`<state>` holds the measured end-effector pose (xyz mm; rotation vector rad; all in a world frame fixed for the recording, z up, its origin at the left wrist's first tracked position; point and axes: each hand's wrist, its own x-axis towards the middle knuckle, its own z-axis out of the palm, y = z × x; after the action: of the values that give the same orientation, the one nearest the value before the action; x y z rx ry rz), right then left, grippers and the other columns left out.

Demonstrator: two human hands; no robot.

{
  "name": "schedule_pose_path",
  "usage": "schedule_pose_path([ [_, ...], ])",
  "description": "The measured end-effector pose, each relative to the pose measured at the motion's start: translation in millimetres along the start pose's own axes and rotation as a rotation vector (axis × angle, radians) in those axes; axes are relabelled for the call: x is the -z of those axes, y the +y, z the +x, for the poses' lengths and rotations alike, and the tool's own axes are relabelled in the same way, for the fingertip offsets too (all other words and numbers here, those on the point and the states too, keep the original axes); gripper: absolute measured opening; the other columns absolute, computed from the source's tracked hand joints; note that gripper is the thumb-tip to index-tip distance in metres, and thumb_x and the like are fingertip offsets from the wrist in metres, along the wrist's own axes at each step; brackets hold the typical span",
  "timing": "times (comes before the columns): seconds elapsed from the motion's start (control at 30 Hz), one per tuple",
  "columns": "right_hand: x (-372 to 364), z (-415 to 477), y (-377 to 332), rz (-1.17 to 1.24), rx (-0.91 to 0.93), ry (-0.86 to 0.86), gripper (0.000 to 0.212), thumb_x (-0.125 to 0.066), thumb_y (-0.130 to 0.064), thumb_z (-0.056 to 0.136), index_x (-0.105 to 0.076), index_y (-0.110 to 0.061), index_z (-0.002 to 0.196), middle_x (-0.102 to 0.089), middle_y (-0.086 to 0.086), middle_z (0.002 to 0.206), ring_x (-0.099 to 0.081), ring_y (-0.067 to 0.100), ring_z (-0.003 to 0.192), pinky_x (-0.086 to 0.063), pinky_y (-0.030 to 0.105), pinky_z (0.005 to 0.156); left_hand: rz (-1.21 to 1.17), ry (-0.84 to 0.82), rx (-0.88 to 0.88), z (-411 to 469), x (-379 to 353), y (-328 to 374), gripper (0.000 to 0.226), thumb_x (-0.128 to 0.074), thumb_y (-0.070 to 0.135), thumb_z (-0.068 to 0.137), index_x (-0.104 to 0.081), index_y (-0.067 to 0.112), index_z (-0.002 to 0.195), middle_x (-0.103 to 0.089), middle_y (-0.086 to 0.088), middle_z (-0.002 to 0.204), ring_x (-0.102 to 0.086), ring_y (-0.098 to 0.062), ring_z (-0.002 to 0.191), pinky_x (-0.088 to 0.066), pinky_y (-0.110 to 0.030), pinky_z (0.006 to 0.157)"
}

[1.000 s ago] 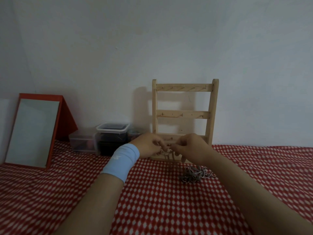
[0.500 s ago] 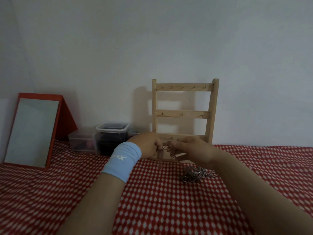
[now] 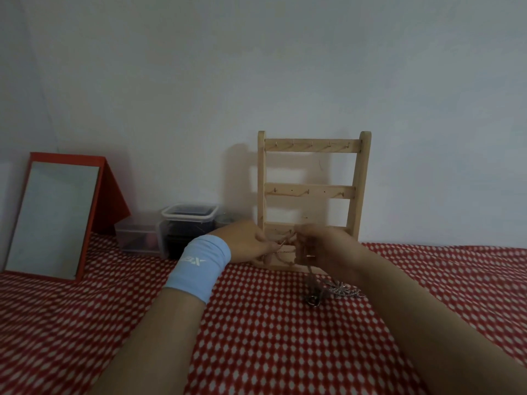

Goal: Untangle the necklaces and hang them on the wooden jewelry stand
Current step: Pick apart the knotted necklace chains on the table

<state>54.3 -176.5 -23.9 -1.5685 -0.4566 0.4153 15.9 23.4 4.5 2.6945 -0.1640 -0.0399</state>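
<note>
**Head view: pinching a tangled chain in front of the stand**

Pinched at mid-frame between curled fingertips: a thin silvery necklace chain (image 3: 281, 251), with the left hand (image 3: 245, 243) on one side, the right hand (image 3: 328, 249) on the other, close together, strands looping and sagging between. Trailing down from the right hand to a tangled heap of silver necklaces (image 3: 333, 292), lying on the red-and-white checked tablecloth (image 3: 271, 343) just below and right of centre. Around the left wrist, a light-blue wristband (image 3: 199, 266) with white lettering. Directly behind the hands, upright against the pale wall: a light wooden jewelry stand (image 3: 310, 192) with three rails, small hooks along them, lowest rail partly hidden by the fingers. Left of the stand, clear plastic boxes (image 3: 188, 220) with dark contents. Farther left, by the frame's edge, a red-framed standing mirror (image 3: 54, 218), tilted back.
</note>
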Motion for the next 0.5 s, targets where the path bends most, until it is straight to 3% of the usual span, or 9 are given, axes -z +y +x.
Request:
schedule_pose_path([
  [0.1, 3, 0, -2, 0.024, -0.079, -0.082, 0.033, -0.05, -0.03, 0.103, -0.058, -0.016, 0.073, -0.05, 0.002, 0.065, -0.053, 0.019, 0.063, -0.042, 0.04, 0.077, 0.008, -0.008, -0.015, 0, 2, -4, 0.034, -0.06, 0.052, 0.091, -0.079, 0.026, 0.082, -0.067, 0.012, 0.088, -0.059, -0.004, 0.083, -0.046, -0.026, 0.078],
  [0.23, 4, -1, -2, -0.201, -0.117, -0.033, 0.02, -0.062, -0.022, 0.099, -0.065, -0.003, 0.103, -0.052, 0.0, 0.067, -0.046, 0.013, 0.052, -0.039, 0.029, 0.055, 0.046, -0.011, -0.005, 2, 1, -8, 0.034, -0.064, 0.054, 0.087, -0.079, 0.024, 0.091, -0.072, 0.009, 0.099, -0.062, -0.008, 0.091, -0.048, -0.025, 0.082],
  [0.3, 0, 0, -1, -0.29, -0.053, 0.058, 0.011, -0.067, -0.009, 0.095, -0.067, -0.002, 0.104, -0.058, -0.002, 0.065, -0.047, 0.008, 0.046, -0.04, 0.023, 0.047, 0.066, -0.005, 0.011, 1, 1, -8, 0.037, -0.062, 0.055, 0.088, -0.079, 0.022, 0.093, -0.072, 0.008, 0.098, -0.061, -0.007, 0.087, -0.046, -0.023, 0.077],
  [0.4, -3, 4, 5, -0.5, 0.07, 0.211, 0.01, -0.07, -0.001, 0.091, -0.068, -0.01, 0.094, -0.066, 0.001, 0.079, -0.054, 0.0, 0.048, -0.047, 0.016, 0.048, 0.059, 0.0, 0.012, 3, 1, -10, 0.036, -0.067, 0.054, 0.084, -0.075, 0.019, 0.082, -0.069, 0.007, 0.088, -0.058, -0.004, 0.078, -0.043, -0.022, 0.068],
  [0.5, -1, 10, 11, -0.594, 0.082, 0.291, 0.012, -0.071, -0.003, 0.089, -0.07, -0.015, 0.089, -0.071, 0.004, 0.088, -0.065, 0.01, 0.066, -0.056, 0.02, 0.06, 0.103, -0.011, -0.02, 4, -3, -10, 0.035, -0.071, 0.044, 0.084, -0.06, 0.018, 0.063, -0.055, 0.003, 0.068, -0.049, -0.007, 0.061, -0.038, -0.021, 0.057],
])
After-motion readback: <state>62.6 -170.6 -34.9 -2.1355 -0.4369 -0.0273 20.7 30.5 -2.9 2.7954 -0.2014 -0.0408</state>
